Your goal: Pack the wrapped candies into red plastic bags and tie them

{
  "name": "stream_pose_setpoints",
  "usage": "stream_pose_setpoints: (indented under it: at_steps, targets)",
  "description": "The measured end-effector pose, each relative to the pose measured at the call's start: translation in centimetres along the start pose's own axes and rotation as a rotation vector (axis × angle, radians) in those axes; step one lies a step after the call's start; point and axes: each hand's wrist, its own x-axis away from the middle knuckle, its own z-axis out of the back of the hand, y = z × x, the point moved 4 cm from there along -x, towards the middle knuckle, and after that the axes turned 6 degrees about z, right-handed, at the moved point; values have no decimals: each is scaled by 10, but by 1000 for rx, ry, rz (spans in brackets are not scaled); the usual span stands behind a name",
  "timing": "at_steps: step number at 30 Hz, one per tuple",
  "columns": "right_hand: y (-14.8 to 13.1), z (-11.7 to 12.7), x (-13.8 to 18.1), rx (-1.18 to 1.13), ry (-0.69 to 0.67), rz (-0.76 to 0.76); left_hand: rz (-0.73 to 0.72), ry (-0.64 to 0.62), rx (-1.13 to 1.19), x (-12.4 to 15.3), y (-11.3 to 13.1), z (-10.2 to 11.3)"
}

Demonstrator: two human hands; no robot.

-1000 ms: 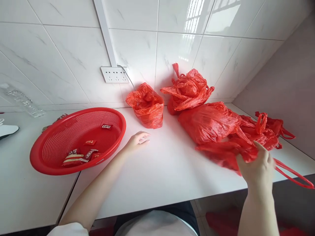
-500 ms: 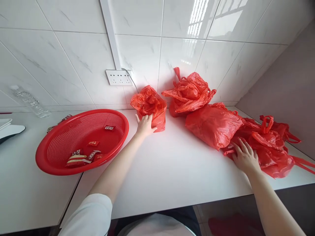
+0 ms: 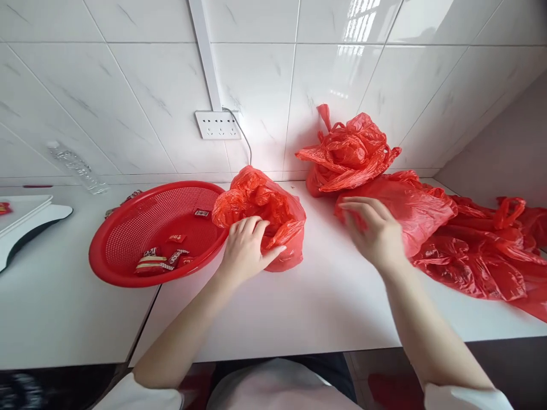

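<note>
Left hand: clamped on the small bag, fingers curled over its near rim, thumb pressed against the outside.
Small bag: thin red plastic with an open, crumpled mouth; on the counter, touching the right rim of the basket, contents hidden.
Right hand: holding nothing, fingers apart and slightly bent, palm down, blurred; just in front of the full bag, contact unclear.
Full bag: bulging, lying on its side between the tied bag at the wall and the flat bags spread to the right.
Basket: red, perforated, holding a few wrapped sweets near its front; sitting across the seam between two counter tops.
Behind: socket with a cable running down behind the small bag; bottle lying against the tiles at far left.
Risk, tearing: likely if the thin film is pulled hard by one edge only, with the weight hanging from a single pinch.
Risk, spilling: possible if the soft open mouth tips towards the counter rather than over the basket, with nothing stiff to steer the contents.
Risk, basket shoved: bag and rim already touching, so a sideways push could slide the light basket left.
Risk, snagging: flat bags and their loops near the right arm, easily dragged off the counter edge.
</note>
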Motion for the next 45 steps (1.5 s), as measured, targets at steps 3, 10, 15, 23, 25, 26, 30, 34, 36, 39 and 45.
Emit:
stream_pose_setpoints:
  at_steps: [3, 10, 15, 23, 25, 26, 30, 34, 36, 39, 45]
  targets:
    - [-46, -48, -41, -237, -188, 142, 7, -39, -23, 1, -1, -10]
    - [-52, -165, -64, 4, -879, 95, -43, -182, 65, 2, -1, -42]
    - [-28, -156, -73, -105, -784, 10, -59, -168, 102, -3, -5, -48]
    - [-1, -50, -102, -919, 151, -337, 24, -177, 55, -52, -24, -77]
    - [-3, -31, -101, -932, 219, -360, 75, -77, 4, -73, -25, -72]
    - [-5, -24, -99, -918, 208, -361, 103, 0, -7, -82, -25, -65]
    - [-16, -14, -76, -843, 65, -418, 177, 278, 176, -89, -17, -17]
    - [-29, -28, -43, -928, -101, -525, 96, 156, 650, -58, 4, 14]
    - [-42, -42, -32, -1031, -273, -503, 45, -69, 888, -39, 17, 11]
    - [-60, -60, -18, -1019, -474, -424, 156, -302, 1196, -15, 24, -7]
    - [-64, -77, 3, -710, -212, -409, 474, -297, 1475, 10, 4, -25]
